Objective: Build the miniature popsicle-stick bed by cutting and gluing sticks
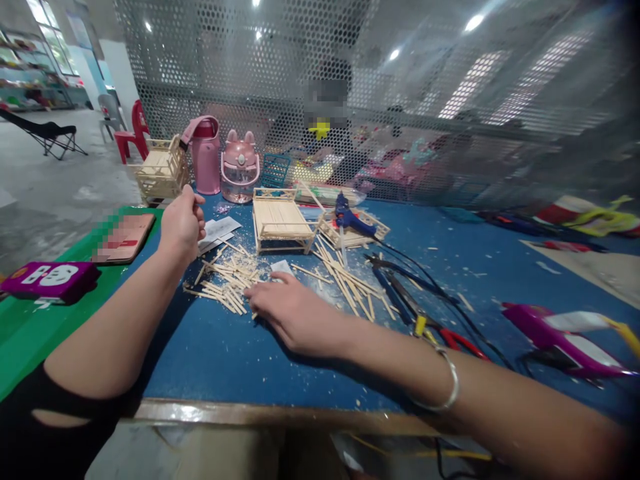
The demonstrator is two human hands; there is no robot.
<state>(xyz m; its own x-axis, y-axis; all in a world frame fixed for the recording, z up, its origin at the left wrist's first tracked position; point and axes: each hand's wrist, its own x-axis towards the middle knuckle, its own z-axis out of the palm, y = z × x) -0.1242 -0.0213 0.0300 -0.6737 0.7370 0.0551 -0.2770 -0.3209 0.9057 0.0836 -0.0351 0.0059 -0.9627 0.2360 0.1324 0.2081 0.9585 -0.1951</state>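
My left hand point(183, 223) is raised over the left side of the blue table, its fingers curled closed. Whatever may be inside them is hidden. My right hand point(293, 310) reaches low across the table with its fingers stretched out, the fingertips at the right edge of a heap of short wooden sticks point(230, 280). Just behind it lies a small white paper piece point(281, 267). A little bed-like frame of wooden sticks point(283, 220) stands behind the heap. More loose sticks point(353, 283) are scattered to the right of my right hand.
A blue glue gun point(350, 217) rests on another stick piece point(327, 235). Pliers point(400, 293) and a cable lie to the right, beyond them a purple device point(565, 340). At the back stand a pink bottle point(206, 160), a clear-bodied bottle point(240, 167) and a stick model point(163, 170) before a perforated screen.
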